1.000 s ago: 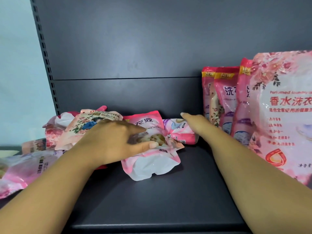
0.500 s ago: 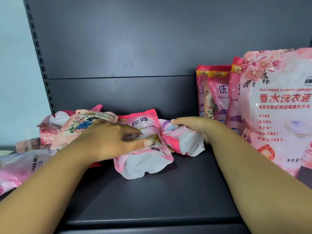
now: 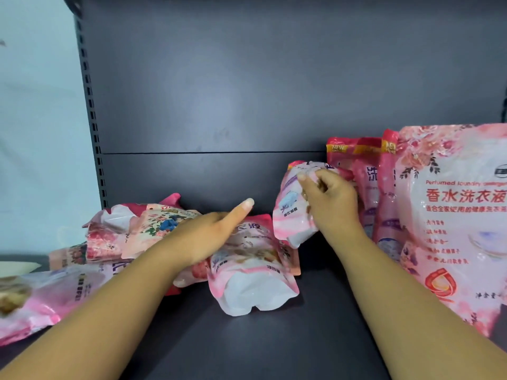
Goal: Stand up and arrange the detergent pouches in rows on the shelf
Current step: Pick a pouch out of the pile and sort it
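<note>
Small pouch (image 3: 292, 209) now lifted off shelf (image 3: 274, 338) vs 0.5 s ago, R hand (image 3: 329, 207) clenched on it beside standing row (image 3: 367, 182), L hand (image 3: 203, 239) released, fingers spread, resting on flat pouch (image 3: 252, 272), more pouches heaped at left (image 3: 115, 237).

My right hand (image 3: 330, 204) is raised ahead of me, wrist bent a little, fingers and thumb closed around the upper part of a small pouch (image 3: 295, 204) that I hold upright and clear of the shelf, my bare forearm running back to the lower right. My left hand (image 3: 208, 237) lies palm down over a pouch lying flat (image 3: 252, 267), with the thumb stuck out and up and the forearm stretching back to the lower left. I think the left fingers are curled loosely under rather than gripping, but they are hidden beneath the hand.
</note>
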`<action>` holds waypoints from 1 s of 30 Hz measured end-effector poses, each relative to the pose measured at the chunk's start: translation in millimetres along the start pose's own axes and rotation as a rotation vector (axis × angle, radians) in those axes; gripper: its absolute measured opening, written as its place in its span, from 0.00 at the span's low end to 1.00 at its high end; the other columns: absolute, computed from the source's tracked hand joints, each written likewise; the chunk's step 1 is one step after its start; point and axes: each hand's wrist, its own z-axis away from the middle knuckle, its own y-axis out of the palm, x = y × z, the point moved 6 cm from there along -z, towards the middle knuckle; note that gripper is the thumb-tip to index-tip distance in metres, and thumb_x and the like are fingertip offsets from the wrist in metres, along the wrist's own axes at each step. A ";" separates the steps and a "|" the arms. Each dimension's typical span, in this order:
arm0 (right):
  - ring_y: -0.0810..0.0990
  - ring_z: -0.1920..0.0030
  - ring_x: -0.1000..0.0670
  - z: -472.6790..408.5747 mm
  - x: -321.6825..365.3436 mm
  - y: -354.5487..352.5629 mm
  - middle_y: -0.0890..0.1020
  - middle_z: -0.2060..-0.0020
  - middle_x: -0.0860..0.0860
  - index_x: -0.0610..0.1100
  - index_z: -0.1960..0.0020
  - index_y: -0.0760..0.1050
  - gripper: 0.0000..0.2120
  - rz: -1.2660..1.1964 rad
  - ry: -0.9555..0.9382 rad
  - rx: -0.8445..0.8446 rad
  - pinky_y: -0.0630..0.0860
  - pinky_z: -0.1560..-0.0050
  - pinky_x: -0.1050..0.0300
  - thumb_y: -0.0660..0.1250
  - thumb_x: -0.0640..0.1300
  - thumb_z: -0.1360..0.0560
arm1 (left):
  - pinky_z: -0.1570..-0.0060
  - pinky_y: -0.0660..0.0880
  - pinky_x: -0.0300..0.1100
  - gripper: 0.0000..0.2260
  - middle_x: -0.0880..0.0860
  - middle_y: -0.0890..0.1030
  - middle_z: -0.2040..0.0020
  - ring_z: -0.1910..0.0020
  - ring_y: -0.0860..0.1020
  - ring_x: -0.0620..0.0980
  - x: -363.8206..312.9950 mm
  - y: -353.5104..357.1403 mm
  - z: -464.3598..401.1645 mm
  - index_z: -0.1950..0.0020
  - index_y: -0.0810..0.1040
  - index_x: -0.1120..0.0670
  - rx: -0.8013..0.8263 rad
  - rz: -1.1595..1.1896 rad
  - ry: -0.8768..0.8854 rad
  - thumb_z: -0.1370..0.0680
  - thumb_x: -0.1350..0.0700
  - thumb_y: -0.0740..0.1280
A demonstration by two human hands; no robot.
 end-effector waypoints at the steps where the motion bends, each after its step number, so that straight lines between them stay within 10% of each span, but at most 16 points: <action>1: 0.64 0.78 0.56 0.6 8.5 -2.6 0.67 0.74 0.41 0.39 0.70 0.63 0.19 -0.109 -0.031 -0.022 0.62 0.76 0.67 0.65 0.40 0.24 | 0.28 0.57 0.46 0.40 0.46 0.70 0.30 0.30 0.66 0.48 -0.1 0.6 -5.9 0.34 0.72 0.43 0.023 0.105 -0.013 0.35 0.23 0.44; 4: 0.65 0.74 0.56 8.5 29.6 2.8 0.67 0.71 0.34 0.33 0.69 0.64 0.20 -0.184 -0.185 0.035 0.63 0.72 0.66 0.67 0.43 0.26 | 0.33 0.65 0.48 0.45 0.48 0.81 0.42 0.40 0.76 0.47 -3.2 1.9 -21.8 0.43 0.79 0.47 0.103 0.475 -0.044 0.43 0.18 0.48; 11: 0.73 0.57 0.61 27.8 35.4 49.4 0.75 0.55 0.57 0.44 0.52 0.76 0.09 -0.037 -0.300 0.428 0.69 0.53 0.73 0.69 0.47 0.29 | 0.46 0.77 0.52 0.26 0.59 0.83 0.50 0.50 0.82 0.58 -15.6 0.6 -35.3 0.42 0.78 0.57 -0.125 1.192 0.104 0.31 0.41 0.65; 17: 0.80 0.48 0.57 21.7 24.4 49.9 0.80 0.46 0.55 0.51 0.37 0.69 0.23 -0.332 0.132 0.495 0.76 0.45 0.60 0.66 0.55 0.30 | 0.47 0.78 0.54 0.17 0.56 0.84 0.50 0.51 0.82 0.56 -17.7 -21.3 -34.1 0.46 0.79 0.53 -0.438 1.074 0.298 0.31 0.46 0.73; 30: 0.85 0.61 0.51 13.9 23.7 34.7 0.86 0.63 0.50 0.47 0.58 0.80 0.03 -0.580 0.315 0.371 0.81 0.58 0.56 0.69 0.45 0.29 | 0.58 0.79 0.38 0.04 0.47 0.84 0.56 0.58 0.83 0.44 -35.0 -22.8 -21.9 0.53 0.78 0.47 -0.509 0.928 0.429 0.28 0.52 0.68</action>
